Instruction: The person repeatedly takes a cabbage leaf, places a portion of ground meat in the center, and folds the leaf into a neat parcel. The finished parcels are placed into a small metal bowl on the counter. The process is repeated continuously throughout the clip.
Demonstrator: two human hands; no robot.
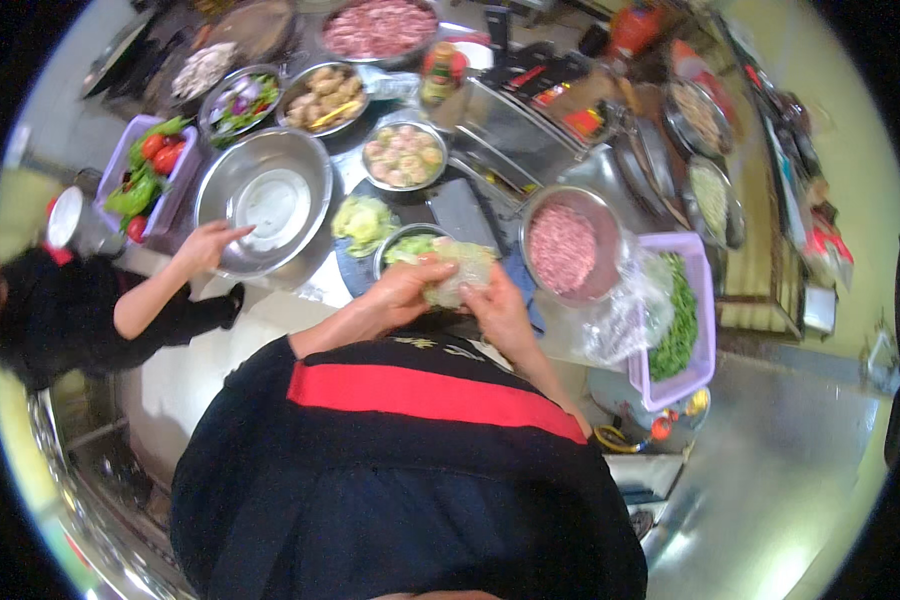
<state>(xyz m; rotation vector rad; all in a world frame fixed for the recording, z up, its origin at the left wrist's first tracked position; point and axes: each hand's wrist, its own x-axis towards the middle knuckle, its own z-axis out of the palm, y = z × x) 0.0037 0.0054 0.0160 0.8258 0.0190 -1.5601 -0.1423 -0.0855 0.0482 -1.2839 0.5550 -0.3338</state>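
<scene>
Between my two hands is a pale green cabbage leaf [465,271], translucent and limp. My left hand [412,289] grips its left side, and my right hand [497,304] pinches the right side. A bit of pink filling seems to show at its upper edge. Just behind my left hand stands a small steel bowl [396,244] of chopped light green vegetable, partly covered by the hand and leaf. A pile of pale cabbage leaves [362,225] lies to its left on a dark round board [350,270]. On the right, a deep steel pot [532,244] contains minced meat [562,247].
At left, another person's hand [210,246] reaches over a wide steel basin [311,172]. Behind the board sits a bowl of rolled pieces [403,156]. A dark cleaver blade [461,214] lies near it. Plastic film [619,319] drapes beside a purple basket [703,300] of chopped greens.
</scene>
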